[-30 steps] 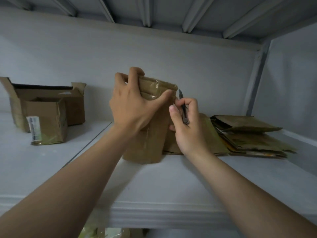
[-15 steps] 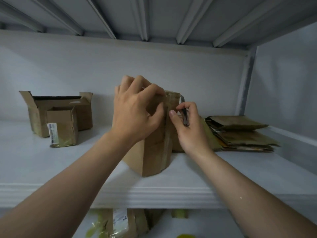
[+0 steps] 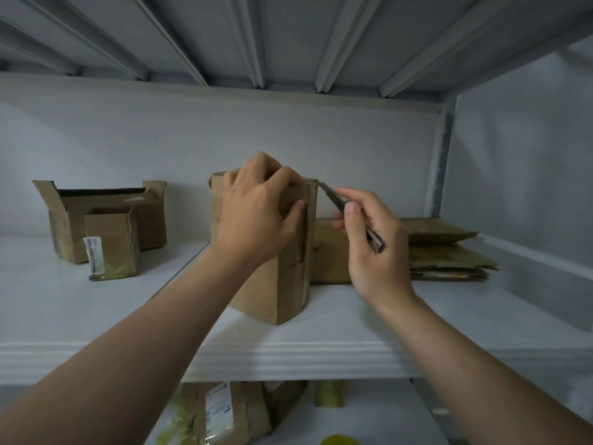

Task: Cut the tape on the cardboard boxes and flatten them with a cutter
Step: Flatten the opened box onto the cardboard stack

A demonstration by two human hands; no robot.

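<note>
Shift in cutter (image 3: 349,213) angle within the last second: upright beside the box (image 3: 279,284) then, slanted now, with the blade tip up at the box's top right corner, right at the upper end of the tape (image 3: 308,239) running down that edge. Held in the right hand (image 3: 372,248), pinched between thumb and curled fingers, handle end poking out past the knuckles. Cannot tell whether the tip already bites into the tape or only touches it. Left hand (image 3: 256,213) clasped over the box's upper front, fingers curled at the top edge, thumb pressed just beside the tape; shifted from its earlier grip across the top. Also turned since then: the box, standing upright on the shelf (image 3: 321,351) with a corner toward the camera, closed and seemingly uncut. Reads as the start of a downward slit along the tape, with flattening yet to come. Behind and to the right, a stack of flattened cardboard (image 3: 449,252); well apart on the left, two open boxes (image 3: 110,232).
</note>
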